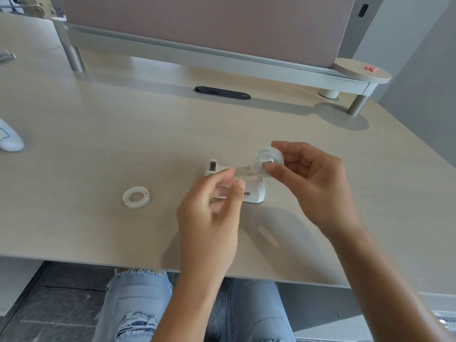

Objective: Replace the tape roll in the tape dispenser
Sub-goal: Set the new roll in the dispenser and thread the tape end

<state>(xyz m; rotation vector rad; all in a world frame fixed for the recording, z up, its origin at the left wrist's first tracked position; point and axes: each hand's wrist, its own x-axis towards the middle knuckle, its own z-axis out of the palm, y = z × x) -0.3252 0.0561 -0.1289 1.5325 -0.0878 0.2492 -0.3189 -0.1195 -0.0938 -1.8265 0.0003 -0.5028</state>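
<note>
Right hand (311, 178) pinches a clear tape roll (269, 161); left hand (212, 208) pinches its strip.

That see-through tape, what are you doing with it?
A person is putting new tape into the small white plastic tape dispenser on the pale wooden desk. The right hand holds the clear tape roll above it, while the left hand pulls out the loose end. The empty white plastic ring lies to the left.

Empty core (136, 197) lies on desk (98, 134), left of dispenser (256, 192).
</note>
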